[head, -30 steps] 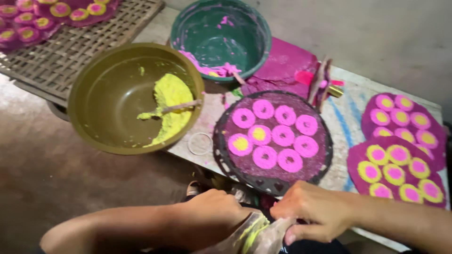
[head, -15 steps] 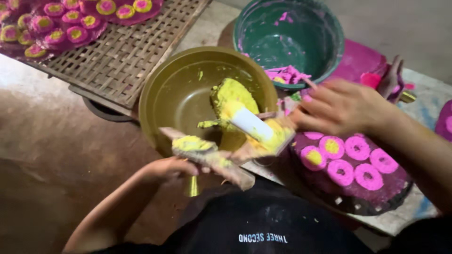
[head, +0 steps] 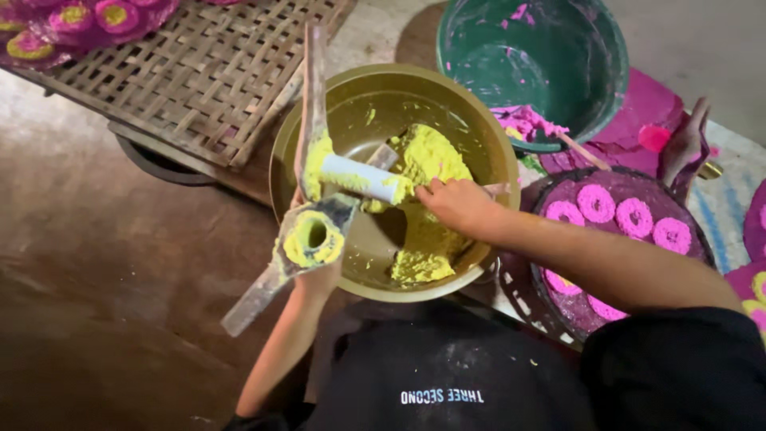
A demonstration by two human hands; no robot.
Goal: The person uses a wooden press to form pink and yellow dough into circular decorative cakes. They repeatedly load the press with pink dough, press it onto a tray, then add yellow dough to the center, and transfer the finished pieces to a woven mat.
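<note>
Meanwhile, left hand (head: 317, 275) clenches a metal press (head: 311, 231); right hand (head: 456, 206) grips its white plunger (head: 363, 179).

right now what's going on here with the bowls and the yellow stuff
A person holds a paste-smeared metal press tool in the left hand over an olive bowl of yellow paste. The right hand reaches into the bowl, at the end of a white cylinder coated in the paste. Beside it sit a green bowl with pink paste and a dark round tray of pink rings. A woven rack lies at the left.
</note>
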